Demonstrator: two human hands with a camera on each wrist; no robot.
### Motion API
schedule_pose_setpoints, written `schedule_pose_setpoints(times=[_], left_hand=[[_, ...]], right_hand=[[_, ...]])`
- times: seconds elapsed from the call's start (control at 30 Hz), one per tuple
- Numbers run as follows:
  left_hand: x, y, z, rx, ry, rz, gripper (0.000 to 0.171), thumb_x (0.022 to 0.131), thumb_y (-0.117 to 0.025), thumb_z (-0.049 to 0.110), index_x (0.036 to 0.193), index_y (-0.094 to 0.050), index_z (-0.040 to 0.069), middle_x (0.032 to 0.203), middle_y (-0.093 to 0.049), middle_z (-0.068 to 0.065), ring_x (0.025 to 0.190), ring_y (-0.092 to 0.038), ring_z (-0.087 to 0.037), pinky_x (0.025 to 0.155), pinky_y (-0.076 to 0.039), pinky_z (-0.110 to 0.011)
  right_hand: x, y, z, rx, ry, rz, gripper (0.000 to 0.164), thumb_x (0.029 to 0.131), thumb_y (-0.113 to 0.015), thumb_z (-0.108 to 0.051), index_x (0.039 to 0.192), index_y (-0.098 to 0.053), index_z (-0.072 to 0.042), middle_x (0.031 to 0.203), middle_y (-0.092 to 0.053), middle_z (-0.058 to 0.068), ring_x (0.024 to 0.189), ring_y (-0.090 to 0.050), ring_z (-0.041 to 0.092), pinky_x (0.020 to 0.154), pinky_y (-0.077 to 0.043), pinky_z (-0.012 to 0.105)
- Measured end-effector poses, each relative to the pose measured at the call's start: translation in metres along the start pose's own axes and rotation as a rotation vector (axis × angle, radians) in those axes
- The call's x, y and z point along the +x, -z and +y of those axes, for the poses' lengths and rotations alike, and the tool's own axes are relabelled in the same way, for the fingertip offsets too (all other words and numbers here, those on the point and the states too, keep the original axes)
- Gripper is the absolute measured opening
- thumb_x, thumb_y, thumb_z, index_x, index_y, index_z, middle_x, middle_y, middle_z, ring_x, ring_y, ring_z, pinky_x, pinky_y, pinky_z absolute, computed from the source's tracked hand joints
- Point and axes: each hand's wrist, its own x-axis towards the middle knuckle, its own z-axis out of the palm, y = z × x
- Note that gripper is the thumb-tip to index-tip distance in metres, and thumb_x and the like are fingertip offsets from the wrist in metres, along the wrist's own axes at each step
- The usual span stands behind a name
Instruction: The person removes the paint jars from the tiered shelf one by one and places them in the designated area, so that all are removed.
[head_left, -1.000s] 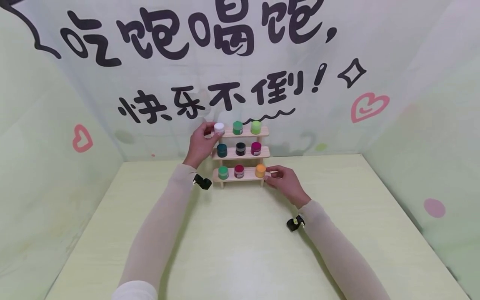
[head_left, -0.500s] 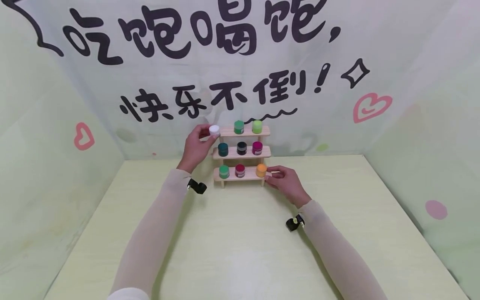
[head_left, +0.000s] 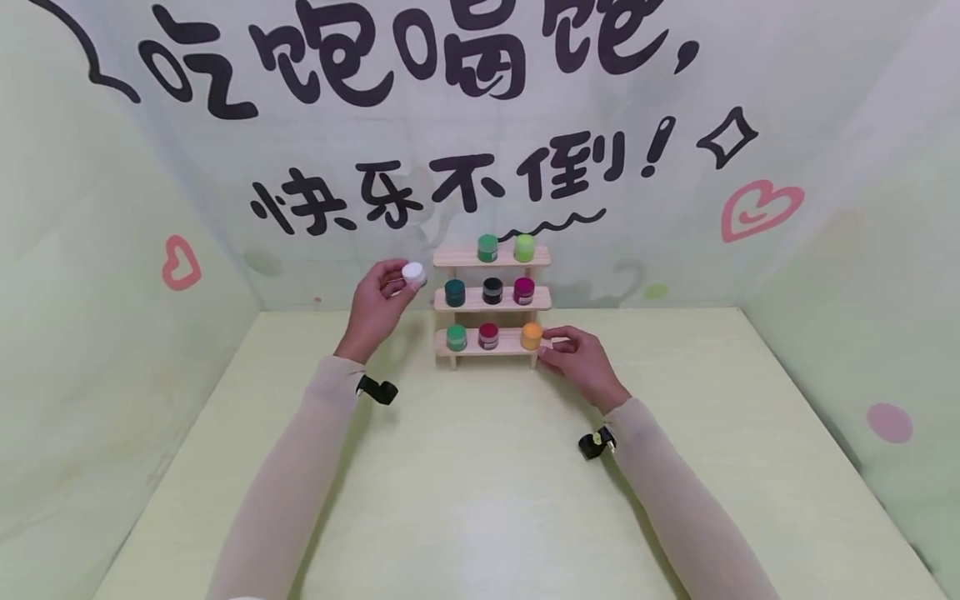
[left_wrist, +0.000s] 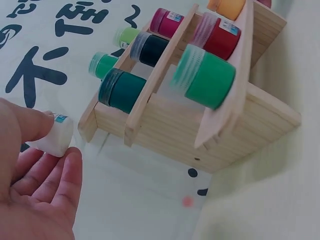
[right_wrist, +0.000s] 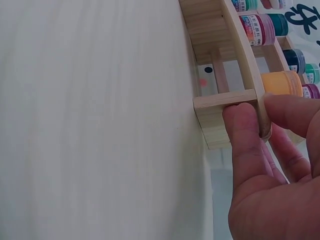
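Observation:
My left hand (head_left: 375, 307) pinches a small white paint jar (head_left: 413, 274) between thumb and fingers, left of a three-step wooden rack (head_left: 454, 257) and apart from it. In the left wrist view the white jar (left_wrist: 59, 135) lies tilted in the fingers, its label partly under the thumb. My right hand (head_left: 587, 368) grips the right end of the rack's lowest step. The right wrist view has its fingers above and below the board end, close to an orange jar (right_wrist: 281, 84).
Top step: a green jar (head_left: 487, 247) and a lime jar (head_left: 524, 247). Middle: teal (head_left: 455, 292), black and magenta jars. Bottom: green, dark red (head_left: 488, 336) and orange jars. The rack stands at the back of a pale table (head_left: 480, 467), before a printed cloth wall (head_left: 360, 133).
The white jar has left the top step's left end and moved left and slightly down in my left hand. My right hand keeps its hold on the rack. The head view has shifted slightly.

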Motion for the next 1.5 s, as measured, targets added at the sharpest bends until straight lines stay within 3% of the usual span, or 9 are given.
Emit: schedule_pose_setpoints(times=[0.23, 0.5, 0.73, 0.93, 1.27, 1.5], left_hand=[[-0.020, 0.010, -0.007, 0.069, 0.022, -0.054, 0.048, 0.100, -0.075, 0.021, 0.145, -0.058, 0.013, 0.145, -0.061, -0.010, 0.131, -0.063, -0.027, 0.103, -0.059, -0.032], [-0.040, 0.017, -0.029, 0.114, 0.066, -0.106, 0.046, 0.099, -0.078, 0.022, 0.138, -0.058, 0.011, 0.139, -0.064, -0.012, 0.128, -0.066, -0.031, 0.096, -0.062, -0.028], [-0.050, 0.020, -0.052, 0.176, 0.107, -0.157, 0.045, 0.097, -0.079, 0.022, 0.137, -0.062, 0.012, 0.136, -0.065, -0.014, 0.127, -0.067, -0.034, 0.098, -0.062, -0.042], [-0.061, 0.019, -0.059, 0.274, 0.144, -0.205, 0.042, 0.096, -0.079, 0.019, 0.135, -0.065, 0.013, 0.134, -0.069, -0.012, 0.127, -0.067, -0.034, 0.101, -0.061, -0.047], [-0.069, 0.023, -0.067, 0.385, 0.206, -0.251, 0.041, 0.096, -0.079, 0.022, 0.133, -0.065, 0.010, 0.127, -0.072, -0.012, 0.119, -0.067, -0.030, 0.103, -0.056, -0.047], [-0.072, 0.027, -0.071, 0.396, 0.222, -0.251, 0.041, 0.096, -0.078, 0.018, 0.134, -0.065, 0.008, 0.127, -0.072, -0.013, 0.119, -0.068, -0.030, 0.104, -0.055, -0.048]], right_hand=[[0.000, 0.001, -0.002, 0.018, -0.016, 0.001, 0.039, 0.097, -0.075, -0.005, 0.134, -0.064, 0.000, 0.089, -0.066, 0.001, 0.082, -0.070, 0.008, 0.086, -0.064, 0.028], [0.001, 0.003, 0.000, 0.005, -0.044, -0.007, 0.042, 0.097, -0.077, -0.008, 0.136, -0.063, -0.003, 0.094, -0.071, 0.002, 0.090, -0.073, 0.014, 0.087, -0.064, 0.029], [0.000, 0.004, -0.003, -0.007, -0.054, -0.018, 0.041, 0.098, -0.076, -0.008, 0.136, -0.062, -0.003, 0.091, -0.071, 0.003, 0.090, -0.074, 0.016, 0.087, -0.064, 0.029], [0.002, 0.004, -0.009, -0.030, -0.094, -0.025, 0.042, 0.098, -0.076, -0.009, 0.137, -0.061, -0.004, 0.096, -0.072, 0.006, 0.096, -0.075, 0.021, 0.092, -0.064, 0.032], [0.006, 0.002, -0.010, 0.005, -0.108, -0.036, 0.042, 0.098, -0.075, -0.005, 0.137, -0.061, -0.004, 0.095, -0.073, 0.005, 0.096, -0.075, 0.021, 0.091, -0.064, 0.032], [0.007, 0.004, -0.010, 0.015, -0.116, -0.046, 0.042, 0.098, -0.074, -0.005, 0.138, -0.060, -0.004, 0.098, -0.074, 0.007, 0.098, -0.075, 0.022, 0.094, -0.063, 0.036]])
